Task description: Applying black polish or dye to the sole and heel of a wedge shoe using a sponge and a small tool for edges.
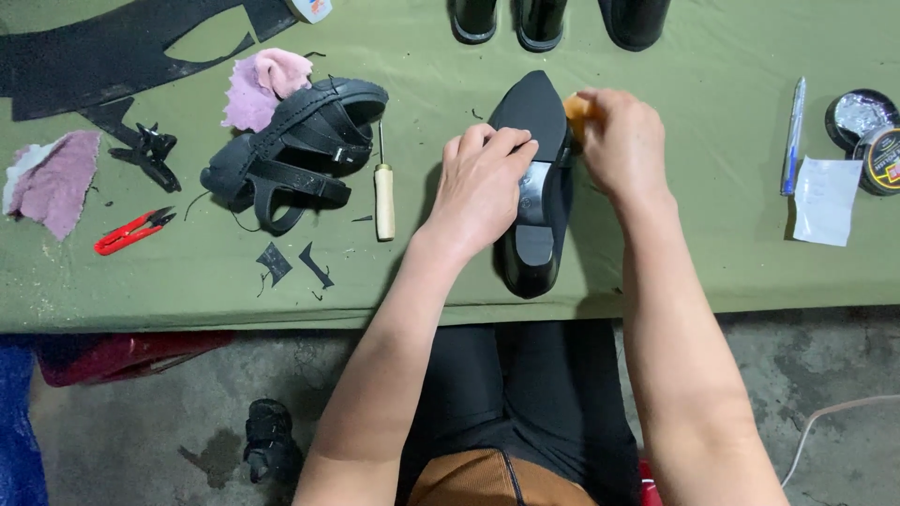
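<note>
A black pointed shoe [534, 178] lies sole-up on the green-covered bench [712, 234], near the middle of its front edge, toe pointing toward the far edge and heel close to the person. The left hand [483, 187] rests on the shoe's left side, fingers curled over the sole at the arch and pressing down, the thumb tucked under along the upper; the grip is half closed, clamping the shoe in place. The right hand [623, 145] sits just beside the toe on the right, fingers drawn together around a small orange-tan pad [576, 111] whose end shows between hand and shoe, touching the sole's edge. Left of the shoe lies a wooden-handled awl [383, 192], and beyond it a pair of black strappy sandals [295, 150] with a pink cloth [264, 84] behind them. Red thread snips [131, 230] lie nearer the left edge. Toward the right edge are a blue pen [793, 136], a white paper slip [825, 199] and an open polish tin [861, 117].
</note>
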